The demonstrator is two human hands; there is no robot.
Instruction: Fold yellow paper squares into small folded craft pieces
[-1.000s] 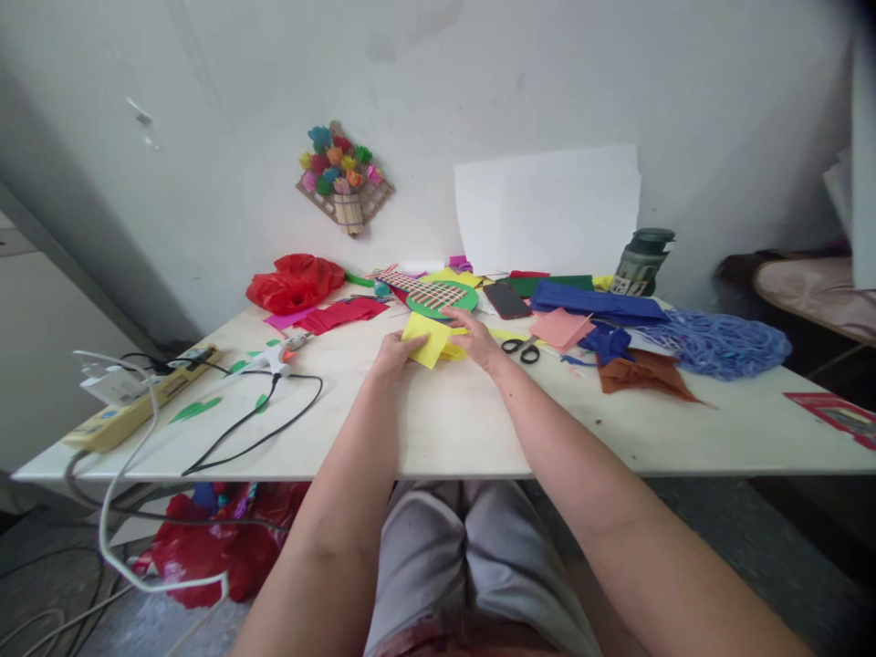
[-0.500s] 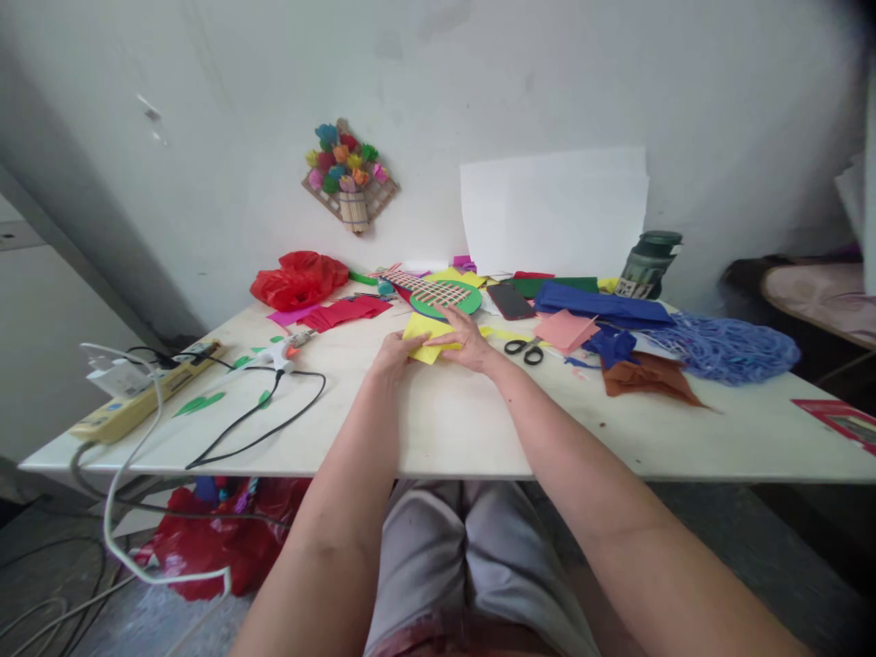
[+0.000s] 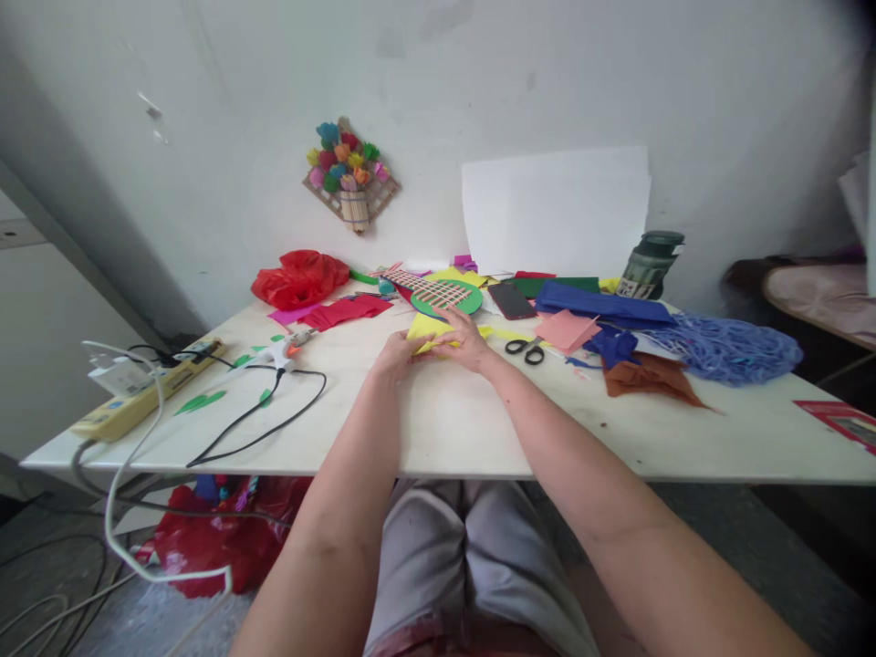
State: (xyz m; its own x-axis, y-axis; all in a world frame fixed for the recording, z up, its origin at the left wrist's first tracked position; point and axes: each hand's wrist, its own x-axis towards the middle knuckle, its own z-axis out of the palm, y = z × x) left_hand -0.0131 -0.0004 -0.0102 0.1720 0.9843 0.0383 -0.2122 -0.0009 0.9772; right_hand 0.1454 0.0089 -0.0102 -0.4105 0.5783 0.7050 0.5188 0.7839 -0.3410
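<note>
A folded yellow paper (image 3: 425,330) lies on the white table (image 3: 452,420), past the middle. My left hand (image 3: 395,353) grips its near left edge with bent fingers. My right hand (image 3: 466,340) lies flat on its right part, fingers spread and pressing down. Just behind the paper is a green disc with a woven strip panel (image 3: 440,294). Black scissors (image 3: 526,349) lie right of my right hand.
A glue gun (image 3: 282,350) with a black cord and a power strip (image 3: 137,394) are at left. Red plastic (image 3: 299,279), red strips, a phone (image 3: 511,300), blue, pink and brown papers, blue netting (image 3: 729,344) and a dark bottle (image 3: 647,263) crowd the back.
The yellow paper has been folded flatter and smaller under my hands. My right hand has slid a little left over it. The view has shifted slightly.
</note>
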